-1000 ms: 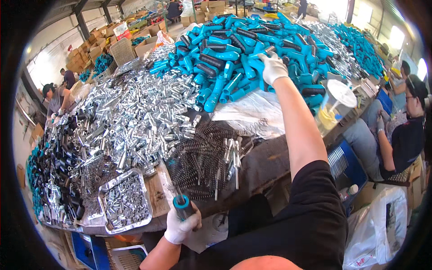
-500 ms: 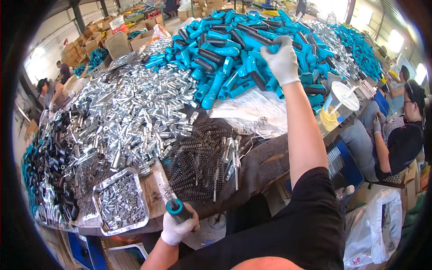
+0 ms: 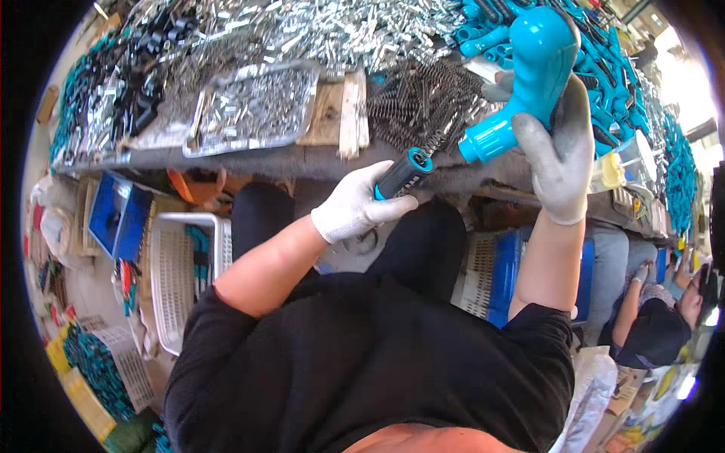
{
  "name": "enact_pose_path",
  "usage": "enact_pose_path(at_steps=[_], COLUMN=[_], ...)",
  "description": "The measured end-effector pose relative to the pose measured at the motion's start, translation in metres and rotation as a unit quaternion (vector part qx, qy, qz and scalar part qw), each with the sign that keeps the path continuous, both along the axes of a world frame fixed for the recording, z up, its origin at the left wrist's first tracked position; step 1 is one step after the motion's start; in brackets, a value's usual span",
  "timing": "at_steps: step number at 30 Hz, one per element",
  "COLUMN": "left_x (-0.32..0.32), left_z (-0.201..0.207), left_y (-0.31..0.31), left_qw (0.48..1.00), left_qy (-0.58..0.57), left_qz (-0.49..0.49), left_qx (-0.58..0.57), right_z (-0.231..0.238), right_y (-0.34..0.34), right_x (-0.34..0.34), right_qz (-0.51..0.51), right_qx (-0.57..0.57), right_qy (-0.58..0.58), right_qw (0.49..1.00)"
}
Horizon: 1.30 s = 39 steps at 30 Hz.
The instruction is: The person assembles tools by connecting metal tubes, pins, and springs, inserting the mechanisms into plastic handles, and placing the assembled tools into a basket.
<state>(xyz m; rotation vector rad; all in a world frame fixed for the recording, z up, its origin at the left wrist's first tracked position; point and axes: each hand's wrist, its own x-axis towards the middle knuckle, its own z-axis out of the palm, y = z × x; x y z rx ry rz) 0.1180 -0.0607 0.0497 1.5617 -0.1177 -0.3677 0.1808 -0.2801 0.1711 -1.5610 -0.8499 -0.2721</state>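
Observation:
My left hand [image 3: 355, 202], in a white knit glove, is closed around a black and teal handle tube [image 3: 402, 175] tilted up to the right. A coil spring [image 3: 436, 141] sticks out of its open end. My right hand [image 3: 563, 155], gloved with a grey palm, grips a bent teal plastic handle piece [image 3: 540, 64] with a rounded head. The open lower end of that piece points at the tube, a small gap between them. Behind the tube, a heap of dark coil springs [image 3: 411, 90] lies on the bench.
A metal tray [image 3: 249, 145] of small metal parts stands beside a wooden board [image 3: 352, 113]. Shiny metal pieces [image 3: 340, 30] and teal handles [image 3: 612, 98] are heaped behind. Below the bench are a white basket [image 3: 172, 279] and blue crates [image 3: 507, 275]. Another person [image 3: 653, 325] sits at right.
My right hand has come back from the teal heap with a handle piece, close to the tube. My left hand has lifted the tube and tilted it. The view has tipped down.

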Motion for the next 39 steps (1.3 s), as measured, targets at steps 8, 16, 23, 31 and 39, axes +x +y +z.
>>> enact_pose_path(at_steps=[8, 16, 23, 31, 39], left_x=[-0.064, -0.093, -0.118, -0.129, -0.135], left_z=[0.008, 0.02, 0.019, 0.009, 0.009], left_y=[-0.002, 0.002, 0.002, 0.014, 0.039], left_qw=[0.991, 0.969, 0.993, 0.959, 0.838], left_qy=[-0.108, -0.173, -0.06, -0.225, -0.392], left_qz=[-0.049, -0.084, -0.097, -0.01, -0.029], left_qx=[0.06, 0.155, 0.023, 0.173, 0.378], right_z=[-0.013, -0.004, -0.021, 0.013, 0.014], right_y=[0.001, 0.001, 0.017, -0.01, -0.014], right_x=[-0.059, -0.095, -0.118, -0.136, -0.131], right_qz=[-0.053, -0.006, 0.048, -0.01, 0.122], right_qx=[-0.041, -0.061, -0.072, -0.395, -0.55], right_qy=[-0.031, -0.021, -0.081, -0.011, -0.019], right_qw=[0.997, 0.998, 0.993, 0.919, 0.826])
